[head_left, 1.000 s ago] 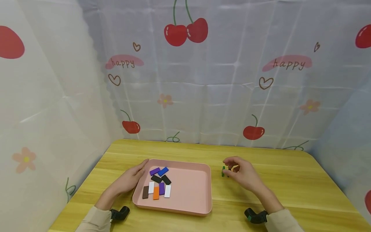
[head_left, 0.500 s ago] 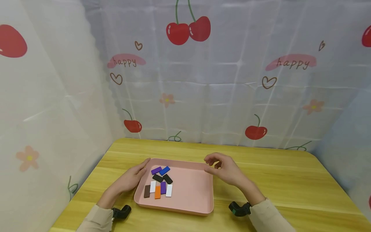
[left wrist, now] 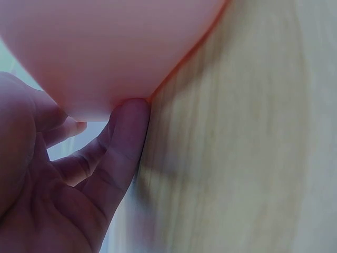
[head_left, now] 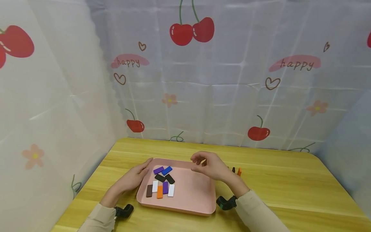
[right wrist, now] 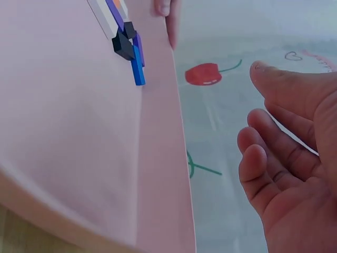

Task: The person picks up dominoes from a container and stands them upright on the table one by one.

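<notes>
A pink tray lies on the table, with several coloured domino tiles flat in its left half. Among them are an orange tile, a blue tile and a dark brown tile. My left hand rests along the tray's left side, and in the left wrist view its fingertips touch the outer wall. Over the tray's far right part hovers my right hand, fingers loosely bent. The right wrist view shows nothing between its thumb and fingers.
Right of the tray, partly behind my right hand, an orange tile and a black tile stand upright on the wooden table. A cherry-printed curtain closes off the back and sides.
My right hand has moved left from the standing tiles on the table to above the tray, uncovering orange and black tiles behind it. The left hand stays at the tray's side.
</notes>
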The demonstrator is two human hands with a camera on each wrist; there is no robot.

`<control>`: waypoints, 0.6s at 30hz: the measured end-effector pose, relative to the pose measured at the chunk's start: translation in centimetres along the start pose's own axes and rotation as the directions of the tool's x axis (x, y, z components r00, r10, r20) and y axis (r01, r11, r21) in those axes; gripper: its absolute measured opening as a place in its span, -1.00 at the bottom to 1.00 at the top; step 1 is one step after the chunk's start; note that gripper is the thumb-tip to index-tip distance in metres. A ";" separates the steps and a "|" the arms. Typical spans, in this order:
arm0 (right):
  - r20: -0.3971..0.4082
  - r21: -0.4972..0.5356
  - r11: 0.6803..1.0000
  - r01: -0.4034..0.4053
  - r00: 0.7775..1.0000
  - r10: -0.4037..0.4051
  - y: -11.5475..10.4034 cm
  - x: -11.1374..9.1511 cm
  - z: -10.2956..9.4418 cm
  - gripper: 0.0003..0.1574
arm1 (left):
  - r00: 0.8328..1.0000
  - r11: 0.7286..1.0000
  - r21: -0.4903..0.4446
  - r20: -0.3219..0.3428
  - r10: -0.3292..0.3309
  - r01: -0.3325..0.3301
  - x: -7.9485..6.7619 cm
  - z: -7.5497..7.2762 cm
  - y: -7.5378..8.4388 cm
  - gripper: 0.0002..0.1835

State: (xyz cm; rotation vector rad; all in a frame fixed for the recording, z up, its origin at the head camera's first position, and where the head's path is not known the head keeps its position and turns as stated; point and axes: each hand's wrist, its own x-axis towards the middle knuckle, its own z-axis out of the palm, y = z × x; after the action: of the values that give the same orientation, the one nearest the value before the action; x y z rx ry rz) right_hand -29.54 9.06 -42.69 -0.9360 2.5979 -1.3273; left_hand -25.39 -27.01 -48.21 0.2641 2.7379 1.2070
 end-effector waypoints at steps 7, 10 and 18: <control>0.109 -0.009 0.999 0.046 0.993 -0.044 -0.5 1.8 1.5 -0.62 | 1.000 1.000 0.006 -0.009 0.001 -0.001 -0.1 0.0 0.1 -0.43; 0.147 -0.002 0.998 0.058 0.987 -0.057 -0.5 2.4 2.4 -0.64 | 1.000 1.000 0.007 -0.007 0.003 -0.003 -0.1 0.0 0.2 -0.43; 0.235 0.016 1.000 0.020 0.972 -0.023 -0.5 3.4 4.6 -0.69 | 1.000 1.000 0.010 0.001 0.002 -0.002 0.0 -0.2 0.2 -0.42</control>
State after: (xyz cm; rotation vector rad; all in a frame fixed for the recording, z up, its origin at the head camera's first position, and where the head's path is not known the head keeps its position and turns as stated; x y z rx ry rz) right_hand -30.52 3.74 -44.54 -1.0514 2.4044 -1.1570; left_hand -25.37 -27.01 -47.96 0.2693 2.7441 1.1939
